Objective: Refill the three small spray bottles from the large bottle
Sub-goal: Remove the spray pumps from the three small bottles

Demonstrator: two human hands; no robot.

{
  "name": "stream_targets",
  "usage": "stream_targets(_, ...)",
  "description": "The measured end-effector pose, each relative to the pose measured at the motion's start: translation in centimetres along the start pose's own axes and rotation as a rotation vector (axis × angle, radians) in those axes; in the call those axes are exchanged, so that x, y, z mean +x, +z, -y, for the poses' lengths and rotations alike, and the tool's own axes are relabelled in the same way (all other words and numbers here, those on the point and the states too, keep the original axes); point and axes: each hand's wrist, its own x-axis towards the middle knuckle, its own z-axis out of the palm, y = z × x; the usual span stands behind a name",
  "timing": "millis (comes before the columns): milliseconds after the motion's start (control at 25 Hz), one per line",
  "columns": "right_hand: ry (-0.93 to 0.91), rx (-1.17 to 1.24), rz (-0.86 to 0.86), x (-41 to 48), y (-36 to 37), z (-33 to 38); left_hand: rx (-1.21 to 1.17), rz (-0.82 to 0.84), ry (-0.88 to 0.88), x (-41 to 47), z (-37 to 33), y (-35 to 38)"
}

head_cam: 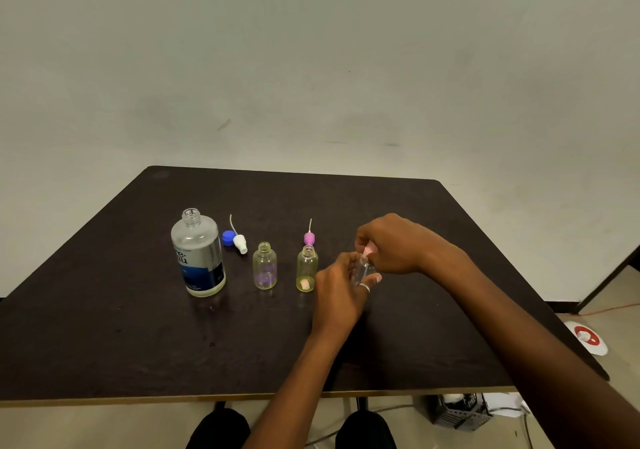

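The large bottle [198, 253] stands uncapped at the left of the dark table [138, 327], its blue cap [227, 238] behind it. A white spray head [240, 242] with its tube lies beside the cap. Two small yellowish bottles stand open: one [265, 266] in the middle, another [307, 269] to its right. Behind that one lies a purple spray head [309, 238]. My left hand [337, 292] grips a third small clear bottle [363, 270]. My right hand [394, 244] pinches its pink spray head [367, 250] at the bottle's top.
The table's far edge meets a pale wall. On the floor at the right lie a red and white object [587, 337] and a dark crate [460, 410]. My knees show below the front edge.
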Motion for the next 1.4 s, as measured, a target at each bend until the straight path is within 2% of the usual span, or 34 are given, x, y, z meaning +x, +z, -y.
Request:
stream_targets(240,0.117,-0.088,-0.174,-0.1,0.6,0.3,-0.006,0.006,0.01,-0.2,0.0,0.0)
stream_targets(480,0.033,0.048,-0.119,0.0,0.2,-0.2,-0.039,0.006,-0.017,-0.4,0.0,0.0)
stream_targets(800,0.0,0.118,-0.18,-3.4,-6.3,-0.9,-0.064,-0.024,-0.016,-0.2,0.6,0.5)
stream_targets(1040,0.031,0.182,-0.405,-2.3,-6.8,-1.9,-0.075,-0.039,-0.007,-0.4,0.6,0.5)
stream_targets(1240,-0.03,0.243,-0.245,1.2,-2.8,-2.9,-0.076,-0.021,-0.02,-0.4,0.5,0.4)
stream_targets(1400,0.004,0.264,-0.178,4.6,0.9,-3.8,-0.086,-0.024,-0.022,-0.4,0.6,0.4)
